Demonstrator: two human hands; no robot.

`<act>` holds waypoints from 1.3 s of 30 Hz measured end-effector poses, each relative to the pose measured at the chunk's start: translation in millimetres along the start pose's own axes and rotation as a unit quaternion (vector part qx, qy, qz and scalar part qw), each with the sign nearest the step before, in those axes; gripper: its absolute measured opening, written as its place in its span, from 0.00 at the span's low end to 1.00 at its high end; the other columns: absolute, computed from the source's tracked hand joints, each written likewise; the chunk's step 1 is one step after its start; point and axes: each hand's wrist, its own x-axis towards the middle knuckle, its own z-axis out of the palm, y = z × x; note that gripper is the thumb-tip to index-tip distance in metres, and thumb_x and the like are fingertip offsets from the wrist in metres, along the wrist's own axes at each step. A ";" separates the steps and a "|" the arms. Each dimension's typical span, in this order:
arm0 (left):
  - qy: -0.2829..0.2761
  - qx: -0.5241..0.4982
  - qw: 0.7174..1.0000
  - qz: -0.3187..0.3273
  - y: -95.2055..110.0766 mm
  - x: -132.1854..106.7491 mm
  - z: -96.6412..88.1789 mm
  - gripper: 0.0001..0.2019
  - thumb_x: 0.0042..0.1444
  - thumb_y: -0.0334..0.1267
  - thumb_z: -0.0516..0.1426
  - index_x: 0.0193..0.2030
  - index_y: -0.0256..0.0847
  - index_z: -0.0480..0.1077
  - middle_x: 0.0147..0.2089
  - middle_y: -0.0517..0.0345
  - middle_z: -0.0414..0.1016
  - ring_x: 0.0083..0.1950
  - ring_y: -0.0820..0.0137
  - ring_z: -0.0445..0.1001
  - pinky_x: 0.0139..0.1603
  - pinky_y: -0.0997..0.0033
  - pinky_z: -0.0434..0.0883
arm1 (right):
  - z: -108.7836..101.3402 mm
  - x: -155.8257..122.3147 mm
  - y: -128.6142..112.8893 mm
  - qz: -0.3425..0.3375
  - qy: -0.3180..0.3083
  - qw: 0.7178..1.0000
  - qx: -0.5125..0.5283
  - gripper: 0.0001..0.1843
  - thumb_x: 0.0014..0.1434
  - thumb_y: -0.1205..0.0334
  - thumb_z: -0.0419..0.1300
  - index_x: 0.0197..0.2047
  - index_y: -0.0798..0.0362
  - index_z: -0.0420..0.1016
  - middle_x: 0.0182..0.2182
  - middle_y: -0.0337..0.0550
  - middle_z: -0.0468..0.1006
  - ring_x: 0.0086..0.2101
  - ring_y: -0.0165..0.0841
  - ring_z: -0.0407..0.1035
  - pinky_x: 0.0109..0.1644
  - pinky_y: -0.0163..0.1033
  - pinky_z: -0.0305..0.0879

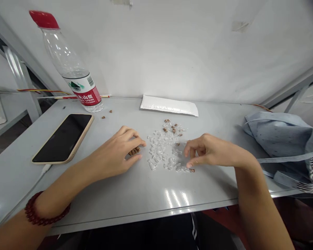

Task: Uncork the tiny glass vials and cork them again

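Observation:
My left hand [123, 149] rests on the grey table, curved around a small heap of brown corks [134, 151]. Its thumb and fingers stand apart, and part of the heap is hidden beneath it. Between my hands lies a loose spread of several tiny clear glass bottles [160, 147]. Some at the far side have brown corks [173, 129] in or beside them. My right hand [202, 151] hovers low at the right edge of the spread, fingers curled and thumb apart from them. Just under its thumb lies a small corked bottle [191, 170].
A white packet [169, 106] lies against the back wall. At the left are a tall water bottle [86, 90] and a phone [64, 139] with a cable [39, 177]. Two cork bits [103, 117] lie near the bottle. Light-blue cloth [281, 135] is bunched at the right.

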 end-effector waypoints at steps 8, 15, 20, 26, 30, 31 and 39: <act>0.009 0.006 1.000 -0.002 -3.0 2.8 6.4 0.08 0.61 0.37 0.51 0.40 0.40 0.71 0.45 0.51 0.68 0.46 0.64 0.65 0.38 0.67 0.69 | 8.0 -0.9 -0.3 -0.011 -0.067 0.997 -0.021 0.07 0.51 0.61 0.65 0.35 0.52 0.78 0.22 0.34 0.76 0.19 0.25 0.65 0.25 0.33 0.60; 0.002 0.002 1.000 -0.018 -0.6 2.6 3.4 0.08 0.61 0.36 0.51 0.42 0.41 0.70 0.41 0.54 0.70 0.40 0.67 0.68 0.37 0.69 0.68 | 11.2 3.4 1.9 -0.039 -0.014 0.998 -0.039 0.04 0.49 0.68 0.60 0.28 0.53 0.77 0.25 0.37 0.75 0.24 0.27 0.66 0.28 0.33 0.61; 0.004 0.001 1.000 -0.008 -1.6 2.1 5.3 0.09 0.62 0.36 0.50 0.42 0.41 0.71 0.42 0.53 0.69 0.41 0.67 0.68 0.36 0.69 0.68 | 10.2 2.8 0.9 -0.045 0.006 0.999 -0.017 0.05 0.47 0.69 0.59 0.28 0.53 0.75 0.22 0.35 0.73 0.23 0.26 0.64 0.26 0.32 0.60; 0.009 -0.020 1.000 -0.018 3.5 1.8 3.6 0.08 0.61 0.37 0.51 0.40 0.41 0.70 0.43 0.52 0.69 0.42 0.66 0.67 0.33 0.71 0.68 | 10.5 4.4 -6.2 -0.034 0.119 0.990 0.074 0.02 0.53 0.65 0.60 0.32 0.54 0.74 0.24 0.37 0.74 0.25 0.27 0.66 0.30 0.33 0.64; 0.040 -0.103 0.994 -0.017 19.3 2.0 -2.8 0.08 0.60 0.38 0.54 0.45 0.43 0.70 0.45 0.54 0.71 0.40 0.68 0.68 0.34 0.71 0.69 | 17.7 9.0 -10.8 -0.084 0.163 0.974 0.129 0.01 0.54 0.66 0.60 0.33 0.54 0.73 0.29 0.39 0.73 0.28 0.27 0.65 0.34 0.35 0.65; 0.043 -0.128 0.991 -0.017 23.9 2.3 -3.8 0.08 0.60 0.38 0.54 0.45 0.43 0.70 0.44 0.55 0.72 0.39 0.69 0.69 0.35 0.71 0.69 | 20.5 10.5 -12.2 -0.092 0.162 0.972 0.143 0.01 0.55 0.66 0.60 0.33 0.54 0.73 0.29 0.39 0.72 0.28 0.27 0.64 0.34 0.35 0.65; -0.004 -0.209 0.976 -0.059 45.5 4.8 7.7 0.09 0.61 0.40 0.54 0.38 0.44 0.74 0.29 0.64 0.74 0.28 0.74 0.68 0.29 0.75 0.67 | 37.0 22.1 -24.0 -0.160 0.152 0.961 0.168 0.03 0.58 0.66 0.60 0.37 0.52 0.74 0.32 0.39 0.72 0.32 0.29 0.65 0.39 0.37 0.65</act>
